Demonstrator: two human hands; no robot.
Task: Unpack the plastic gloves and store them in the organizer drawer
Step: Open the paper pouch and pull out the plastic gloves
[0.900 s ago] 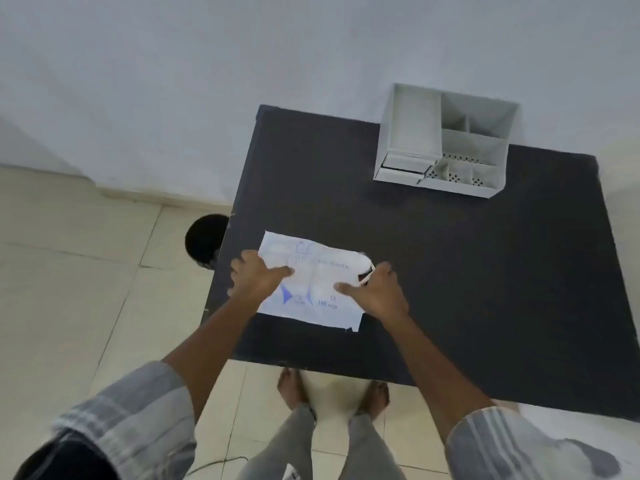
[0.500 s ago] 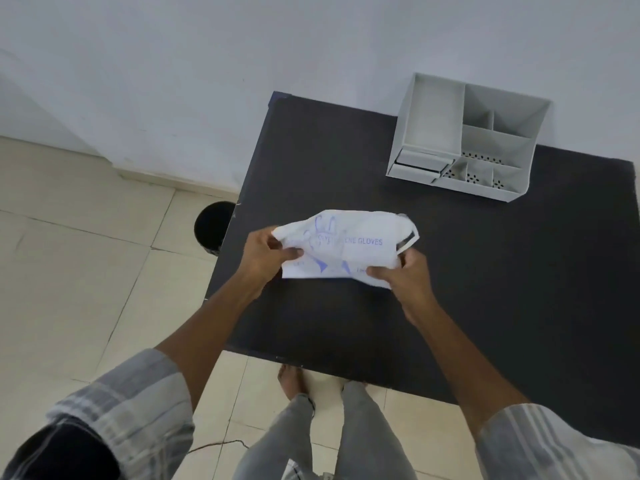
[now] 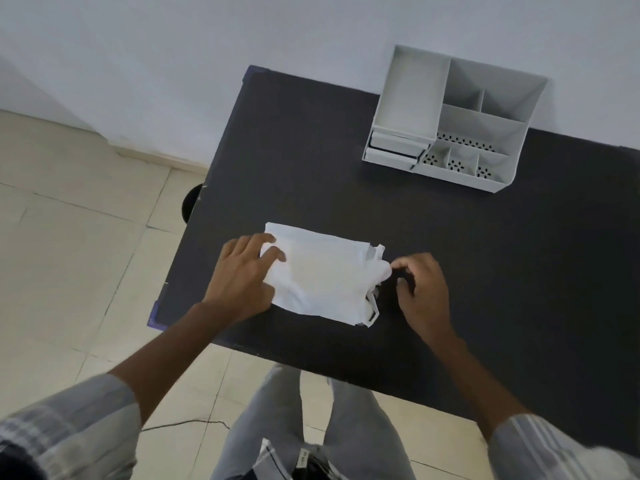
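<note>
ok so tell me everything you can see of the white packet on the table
The packet is a thin, white, crinkled plastic pouch lying flat near the front of the black table, with no print showing. Its right end looks torn open, with loose strips. The left hand presses its left end with straight fingers; the right hand seems to pinch its right edge.

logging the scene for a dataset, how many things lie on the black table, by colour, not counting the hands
white: 1, the glove packet
grey: 1, the desk organizer
total: 2
</note>
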